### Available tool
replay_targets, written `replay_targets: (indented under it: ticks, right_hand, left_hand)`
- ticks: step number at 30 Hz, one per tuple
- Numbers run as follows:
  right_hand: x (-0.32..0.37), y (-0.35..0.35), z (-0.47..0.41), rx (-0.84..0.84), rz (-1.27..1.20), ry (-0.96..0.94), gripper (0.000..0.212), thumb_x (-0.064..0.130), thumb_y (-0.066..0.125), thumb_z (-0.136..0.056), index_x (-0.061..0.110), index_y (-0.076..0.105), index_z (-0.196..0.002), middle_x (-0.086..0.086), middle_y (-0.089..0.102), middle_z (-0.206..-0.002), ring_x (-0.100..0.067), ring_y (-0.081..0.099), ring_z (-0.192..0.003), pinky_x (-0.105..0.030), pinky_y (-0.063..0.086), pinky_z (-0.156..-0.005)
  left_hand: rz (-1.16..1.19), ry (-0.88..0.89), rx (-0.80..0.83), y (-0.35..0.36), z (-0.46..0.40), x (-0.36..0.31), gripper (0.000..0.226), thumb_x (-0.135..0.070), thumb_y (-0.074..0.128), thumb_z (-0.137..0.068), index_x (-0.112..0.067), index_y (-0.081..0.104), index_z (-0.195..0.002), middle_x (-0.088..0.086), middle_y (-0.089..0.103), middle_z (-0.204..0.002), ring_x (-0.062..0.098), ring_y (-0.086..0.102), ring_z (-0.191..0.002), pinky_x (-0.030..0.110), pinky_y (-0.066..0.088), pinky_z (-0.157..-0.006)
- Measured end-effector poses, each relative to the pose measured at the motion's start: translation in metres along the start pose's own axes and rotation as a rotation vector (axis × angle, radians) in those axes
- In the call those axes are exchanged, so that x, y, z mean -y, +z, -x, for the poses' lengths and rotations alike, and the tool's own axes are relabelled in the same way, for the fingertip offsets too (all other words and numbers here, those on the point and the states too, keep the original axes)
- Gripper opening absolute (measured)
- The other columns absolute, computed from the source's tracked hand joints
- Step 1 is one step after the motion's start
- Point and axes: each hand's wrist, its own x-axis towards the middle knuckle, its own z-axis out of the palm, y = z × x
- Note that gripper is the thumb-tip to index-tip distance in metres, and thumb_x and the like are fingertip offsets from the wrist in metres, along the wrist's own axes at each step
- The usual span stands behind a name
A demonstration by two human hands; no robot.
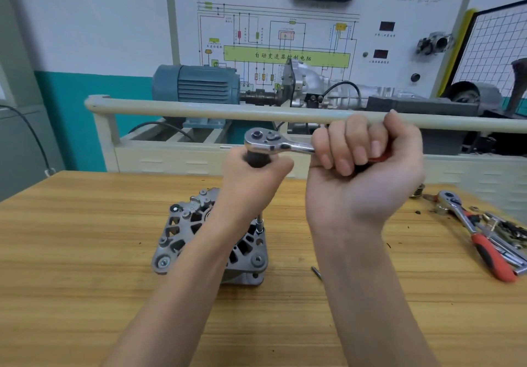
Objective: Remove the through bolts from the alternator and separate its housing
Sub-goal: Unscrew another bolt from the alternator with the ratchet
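Gripping the ratchet [273,141] above the alternator [211,238] — left hand [253,172] at its head, right hand [362,164] on its handle.

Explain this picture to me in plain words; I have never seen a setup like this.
There is no machine working here: a camera worn on a person's head looks down at their two bare hands. On the wooden table sits an alternator, a car's generator. The right hand grips the handle of a ratchet wrench. The left hand steadies the dark piece under its head, above a thin extension reaching down to the alternator. Spare tools lie at the right. A training rig stands behind.
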Motion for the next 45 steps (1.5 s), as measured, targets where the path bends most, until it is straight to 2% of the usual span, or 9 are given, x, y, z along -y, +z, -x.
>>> replay_targets:
  ticks: [5,11,15,22,25,31,35,41,45]
  right_hand:
    - [-0.006,0.001,0.000,0.078,0.022,0.003,0.048,0.015,0.032,-0.093,0.018,0.032,-0.045,0.004,0.026,-0.041,-0.009,0.021,-0.035,-0.022,0.023,-0.038]
    - [0.004,-0.012,-0.028,0.226,-0.186,0.475,0.043,0.017,0.037,-0.089,0.014,0.035,-0.046,0.006,0.023,-0.043,-0.006,0.016,-0.038,-0.018,0.019,-0.039]
    - [0.009,-0.013,-0.029,0.160,-0.224,0.479,0.042,0.016,0.038,-0.088,0.014,0.034,-0.046,0.007,0.023,-0.043,-0.006,0.016,-0.036,-0.018,0.019,-0.038]
    - [0.000,0.001,0.001,-0.010,0.007,-0.009,0.049,0.014,0.032,-0.094,0.018,0.030,-0.045,0.005,0.025,-0.040,-0.009,0.018,-0.035,-0.022,0.022,-0.037]
    - [0.004,-0.001,-0.004,0.018,0.006,0.058,0.048,0.014,0.032,-0.093,0.018,0.032,-0.044,0.005,0.026,-0.040,-0.009,0.019,-0.034,-0.022,0.022,-0.036]
    - [0.011,-0.014,-0.029,0.161,-0.180,0.497,0.042,0.016,0.037,-0.089,0.014,0.034,-0.047,0.006,0.023,-0.043,-0.006,0.015,-0.038,-0.019,0.018,-0.040]
    - [0.016,-0.013,-0.029,0.084,-0.172,0.489,0.040,0.014,0.039,-0.087,0.015,0.033,-0.047,0.005,0.028,-0.041,-0.007,0.019,-0.035,-0.019,0.022,-0.038]
    - [0.008,-0.001,-0.004,-0.077,-0.007,0.054,0.047,0.014,0.033,-0.093,0.017,0.031,-0.046,0.005,0.024,-0.041,-0.009,0.019,-0.035,-0.023,0.024,-0.036]
    - [0.010,-0.002,-0.008,-0.030,0.018,0.113,0.045,0.014,0.035,-0.090,0.017,0.032,-0.046,0.005,0.025,-0.041,-0.009,0.020,-0.035,-0.023,0.025,-0.036]
  left_hand:
    - [-0.005,0.012,0.115,-0.010,-0.002,-0.002,0.035,-0.007,0.059,-0.064,-0.023,0.039,-0.040,-0.005,0.032,-0.041,0.012,0.026,-0.037,0.020,0.025,-0.043]
    - [-0.089,0.042,0.617,-0.028,0.003,-0.007,0.030,-0.025,0.068,-0.065,-0.025,0.045,-0.046,-0.001,0.038,-0.045,0.013,0.035,-0.042,0.022,0.033,-0.047]
    - [-0.098,0.018,0.535,-0.018,0.004,-0.007,0.040,-0.011,0.064,-0.070,-0.027,0.042,-0.041,-0.011,0.033,-0.044,0.008,0.032,-0.041,0.017,0.031,-0.046]
    - [-0.065,-0.013,0.081,-0.002,-0.001,0.001,0.030,-0.014,0.058,-0.064,-0.022,0.039,-0.043,-0.004,0.034,-0.043,0.012,0.029,-0.042,0.021,0.026,-0.044]
    - [-0.121,0.000,0.174,-0.008,-0.001,-0.001,0.033,-0.016,0.061,-0.065,-0.022,0.041,-0.040,-0.007,0.037,-0.040,0.011,0.032,-0.039,0.019,0.029,-0.044]
    - [-0.104,0.017,0.584,-0.025,0.004,-0.008,0.030,-0.014,0.072,-0.069,-0.014,0.047,-0.051,0.006,0.038,-0.048,0.021,0.035,-0.044,0.026,0.033,-0.047]
    - [-0.137,0.032,0.480,-0.017,0.004,-0.006,0.038,-0.012,0.063,-0.073,-0.025,0.042,-0.045,-0.006,0.034,-0.044,0.013,0.032,-0.040,0.021,0.031,-0.046]
    - [-0.059,0.011,0.096,-0.002,0.001,0.000,0.032,-0.005,0.059,-0.072,-0.015,0.041,-0.048,0.004,0.034,-0.047,0.018,0.029,-0.045,0.027,0.027,-0.048]
    - [-0.139,0.011,0.120,-0.005,0.001,-0.001,0.039,0.002,0.061,-0.079,-0.014,0.042,-0.049,0.001,0.037,-0.046,0.018,0.032,-0.044,0.025,0.029,-0.049]
